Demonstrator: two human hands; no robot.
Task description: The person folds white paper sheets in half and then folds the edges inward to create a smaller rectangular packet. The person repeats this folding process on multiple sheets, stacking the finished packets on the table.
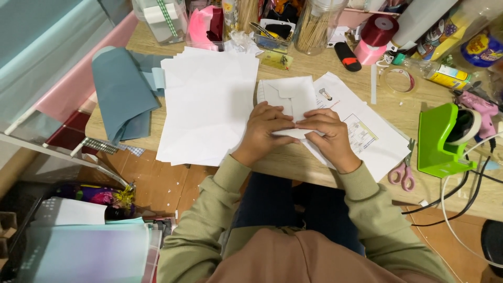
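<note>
A folded white paper piece (289, 97), shaped like an envelope, lies on the wooden table (325, 65) in front of me. My left hand (263, 128) and my right hand (327, 132) press down side by side on its near edge, fingertips meeting at the middle. Both hands pinch the paper's lower fold. Under it sits a printed white sheet (367, 133).
A stack of white sheets (207, 105) lies to the left, with blue-grey paper (123, 91) beyond. Pink-handled scissors (402, 173), a green tape dispenser (443, 141), a clear tape roll (398, 79), a pink glue gun (479, 107), ribbon spools and jars crowd the right and back.
</note>
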